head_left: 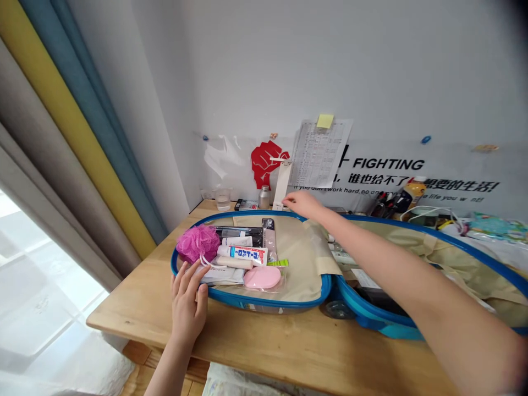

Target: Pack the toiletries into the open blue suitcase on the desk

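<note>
Wooden desk [264, 341], open suitcase [303, 250] on it; right hand [304, 204] at the white box [282, 184] behind, can't tell if gripping. Left hand [190, 300] loosely spread over the rim [264, 303]. Go easy near that silver bottle [264, 197].

The left half of the suitcase [302, 258] and its right half [398, 236] lie open side by side on the desk [256, 346]. In the left half, the bath puff [198, 243] sits at the far left. To its right, the toothpaste tube [247, 254] lies between a squeeze tube [237, 241] behind and the sponge [263, 278] in front. The left hand [190, 291] is at the near left corner; the right hand [304, 204] is past the far rim, at the foot of an upright carton [282, 185]. Left of that carton stand a bottle [264, 197], then a cup [223, 200]. Pens [385, 205] stand behind the right half.
</note>
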Tool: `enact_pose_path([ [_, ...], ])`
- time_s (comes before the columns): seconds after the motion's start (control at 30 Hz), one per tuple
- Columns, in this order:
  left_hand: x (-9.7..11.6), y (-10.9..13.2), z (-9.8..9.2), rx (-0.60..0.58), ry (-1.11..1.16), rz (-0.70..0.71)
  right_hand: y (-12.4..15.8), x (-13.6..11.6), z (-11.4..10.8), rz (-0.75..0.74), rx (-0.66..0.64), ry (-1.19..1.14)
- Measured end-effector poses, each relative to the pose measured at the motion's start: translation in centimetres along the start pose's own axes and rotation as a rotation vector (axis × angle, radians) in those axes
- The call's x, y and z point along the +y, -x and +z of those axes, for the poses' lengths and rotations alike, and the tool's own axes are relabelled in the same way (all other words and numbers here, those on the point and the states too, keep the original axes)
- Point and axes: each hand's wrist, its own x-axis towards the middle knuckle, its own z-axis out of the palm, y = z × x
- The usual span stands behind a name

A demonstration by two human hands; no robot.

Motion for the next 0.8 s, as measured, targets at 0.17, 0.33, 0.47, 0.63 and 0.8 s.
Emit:
enact_pose_path([
  [0.17, -0.1, 0.0, 0.1, 0.009, 0.016, 0.000, 5.3, 9.4, -0.9, 0.188, -0.052, 0.046],
  [0.33, -0.1, 0.0, 0.1, 0.005, 0.019, -0.024, 9.1, 14.0, 2.0, 0.183, -0.198, 0.060],
  [0.47, -0.1, 0.1, 0.1, 0.002, 0.005, -0.034, 9.5, 15.0, 4.2, 0.159, -0.248, 0.088],
  [0.63, 0.0, 0.2, 0.1, 0.004, 0.002, -0.025, 9.2, 14.9, 5.0, 0.170, -0.251, 0.130],
  [0.8, 0.1, 0.0, 0.0, -0.003, 0.013, -0.032, 9.2, 14.4, 3.0, 0.244, -0.206, 0.153],
])
